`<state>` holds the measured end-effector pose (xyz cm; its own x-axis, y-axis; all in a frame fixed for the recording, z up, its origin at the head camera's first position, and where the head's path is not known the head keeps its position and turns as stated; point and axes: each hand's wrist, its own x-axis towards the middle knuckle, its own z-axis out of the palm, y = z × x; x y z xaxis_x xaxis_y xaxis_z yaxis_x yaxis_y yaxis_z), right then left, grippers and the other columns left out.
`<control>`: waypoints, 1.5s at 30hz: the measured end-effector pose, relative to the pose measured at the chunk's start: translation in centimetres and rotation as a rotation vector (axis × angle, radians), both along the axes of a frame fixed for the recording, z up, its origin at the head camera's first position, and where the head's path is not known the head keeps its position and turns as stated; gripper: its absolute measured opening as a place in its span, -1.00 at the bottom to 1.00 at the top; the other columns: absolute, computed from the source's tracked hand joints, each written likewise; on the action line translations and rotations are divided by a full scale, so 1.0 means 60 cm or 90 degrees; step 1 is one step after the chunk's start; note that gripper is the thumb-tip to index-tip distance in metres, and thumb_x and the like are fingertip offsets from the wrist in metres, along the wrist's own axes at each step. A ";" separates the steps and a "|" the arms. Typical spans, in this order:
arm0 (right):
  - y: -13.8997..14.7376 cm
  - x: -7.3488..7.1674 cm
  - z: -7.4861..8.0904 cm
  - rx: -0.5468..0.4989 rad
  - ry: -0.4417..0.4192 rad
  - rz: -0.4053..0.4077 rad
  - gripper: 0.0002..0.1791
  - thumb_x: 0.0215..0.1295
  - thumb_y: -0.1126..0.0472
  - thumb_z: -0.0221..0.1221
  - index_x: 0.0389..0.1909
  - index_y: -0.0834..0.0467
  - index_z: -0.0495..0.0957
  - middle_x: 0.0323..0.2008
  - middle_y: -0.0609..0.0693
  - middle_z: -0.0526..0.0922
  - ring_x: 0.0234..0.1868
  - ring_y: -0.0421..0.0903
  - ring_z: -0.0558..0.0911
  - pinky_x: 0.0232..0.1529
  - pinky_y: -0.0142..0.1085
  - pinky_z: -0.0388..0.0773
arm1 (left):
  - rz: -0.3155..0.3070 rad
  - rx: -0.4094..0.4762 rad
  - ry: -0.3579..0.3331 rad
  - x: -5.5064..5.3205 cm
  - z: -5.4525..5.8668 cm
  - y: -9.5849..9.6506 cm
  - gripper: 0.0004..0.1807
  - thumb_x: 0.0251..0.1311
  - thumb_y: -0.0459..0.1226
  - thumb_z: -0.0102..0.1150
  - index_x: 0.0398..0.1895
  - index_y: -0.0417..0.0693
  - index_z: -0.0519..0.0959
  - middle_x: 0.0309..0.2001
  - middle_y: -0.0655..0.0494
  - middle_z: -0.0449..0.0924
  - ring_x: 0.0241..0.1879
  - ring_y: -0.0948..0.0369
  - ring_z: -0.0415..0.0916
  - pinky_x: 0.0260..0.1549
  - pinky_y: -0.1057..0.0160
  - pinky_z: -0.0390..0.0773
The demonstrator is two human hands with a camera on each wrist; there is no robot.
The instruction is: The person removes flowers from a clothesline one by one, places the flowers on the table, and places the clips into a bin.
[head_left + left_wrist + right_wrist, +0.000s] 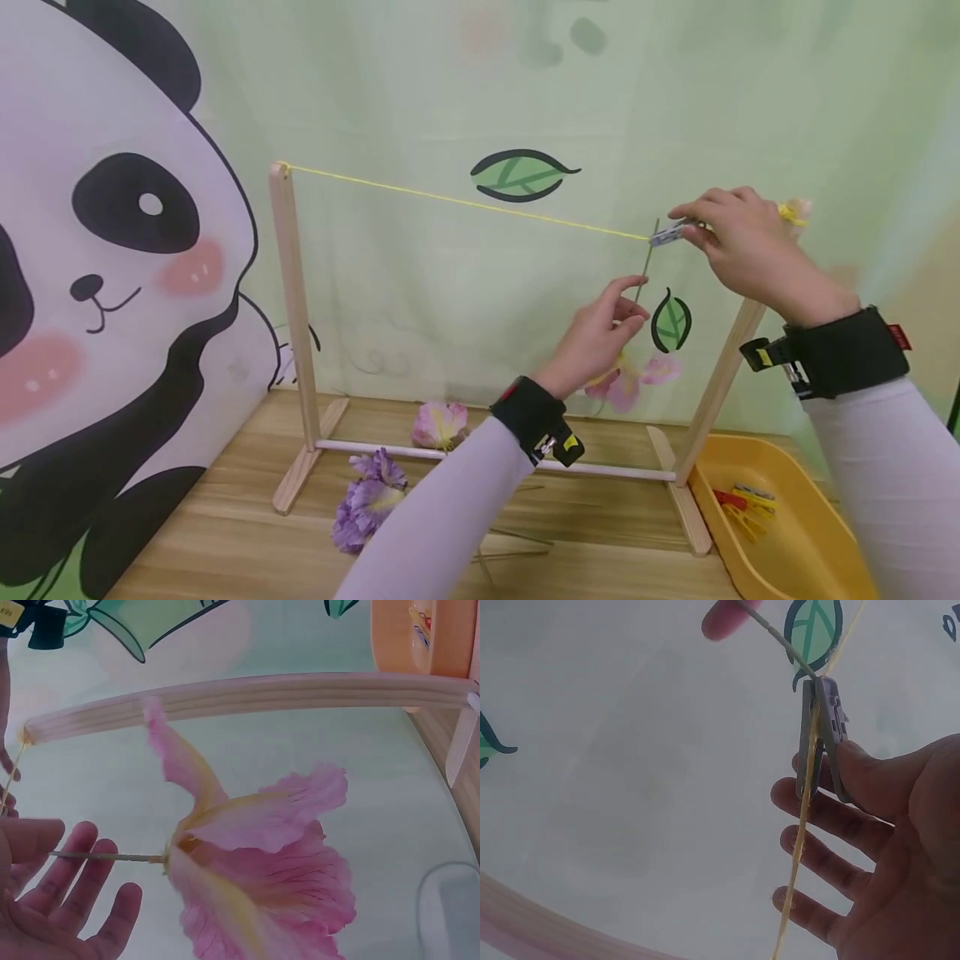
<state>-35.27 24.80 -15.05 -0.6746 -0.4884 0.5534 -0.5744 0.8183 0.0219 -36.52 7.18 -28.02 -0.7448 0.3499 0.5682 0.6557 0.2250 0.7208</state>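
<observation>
A yellow string [450,198] runs between two wooden posts. Near its right end my right hand [750,246] pinches a grey clothespin [832,720] by its handles, the tip at the string and a thin green stem. Lower down, my left hand [592,337] holds that stem [127,857] between thumb and fingers. The stem belongs to a pink artificial flower [277,817], which hangs head down below the left hand in the head view. Whether the clothespin's tip bites both string and stem is too small to tell.
The wooden stand's left post [294,308] and right post [720,383] join by a white bar [622,472]. A purple flower [367,504] and another pink flower [438,425] lie on the table. At right, a yellow tray [810,533] contains several clothespins [746,504].
</observation>
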 end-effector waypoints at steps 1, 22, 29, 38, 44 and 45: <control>-0.001 -0.001 0.001 0.001 0.004 0.004 -0.73 0.43 0.29 0.04 0.05 0.27 0.53 -0.04 0.30 0.54 0.03 0.36 0.33 -0.05 0.27 0.22 | 0.013 -0.001 0.011 0.000 -0.001 0.000 -0.50 0.37 -0.35 0.04 0.34 0.07 0.27 -0.15 0.06 0.63 -0.18 0.29 0.56 -0.22 0.41 0.53; -0.009 0.013 0.018 -0.234 0.146 0.057 -0.85 0.19 0.49 0.21 -0.21 0.42 0.61 -0.36 0.22 0.48 -0.16 0.10 0.27 -0.07 -0.04 0.09 | 0.066 0.035 0.090 0.017 0.033 -0.035 -0.44 0.28 -0.52 0.04 0.24 0.22 0.40 -0.30 0.12 0.64 -0.37 0.35 0.56 -0.35 0.47 0.57; -0.009 0.012 0.012 -0.276 0.172 0.054 -0.85 0.18 0.50 0.21 -0.21 0.44 0.61 -0.40 0.25 0.47 -0.18 0.08 0.26 -0.03 -0.07 0.06 | 0.069 0.029 0.097 0.020 0.033 -0.043 -0.49 0.30 -0.47 0.07 0.24 0.20 0.41 -0.30 0.12 0.64 -0.33 0.34 0.55 -0.34 0.47 0.57; -0.005 0.015 0.000 -0.297 0.182 0.050 -0.85 0.19 0.49 0.21 -0.22 0.45 0.61 -0.40 0.25 0.45 -0.14 0.09 0.28 0.01 -0.08 0.03 | 0.093 0.021 0.116 0.017 0.027 -0.065 -0.61 0.30 -0.40 0.11 0.14 0.12 0.50 -0.30 0.13 0.63 -0.31 0.28 0.59 -0.36 0.46 0.56; 0.000 0.016 -0.014 -0.315 0.191 0.051 -0.85 0.17 0.50 0.22 -0.23 0.45 0.61 -0.39 0.24 0.47 -0.15 0.05 0.27 -0.05 -0.10 0.01 | 0.118 -0.001 0.156 0.018 0.017 -0.089 -0.69 0.27 -0.35 0.17 0.07 0.04 0.58 -0.15 0.16 0.65 -0.24 0.30 0.57 -0.31 0.46 0.53; 0.001 0.016 -0.017 -0.317 0.194 0.051 -0.85 0.17 0.50 0.22 -0.23 0.44 0.61 -0.39 0.24 0.47 -0.16 0.04 0.26 -0.06 -0.10 0.01 | 0.123 -0.007 0.165 0.019 0.014 -0.093 -0.69 0.27 -0.34 0.17 0.07 0.03 0.60 -0.13 0.16 0.66 -0.24 0.33 0.56 -0.30 0.46 0.53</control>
<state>-34.29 24.85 -16.10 -0.4214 -0.1630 0.8921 -0.6626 0.7270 -0.1801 -35.39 1.58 -27.17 -0.6294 0.2239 0.7442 0.7613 0.3697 0.5327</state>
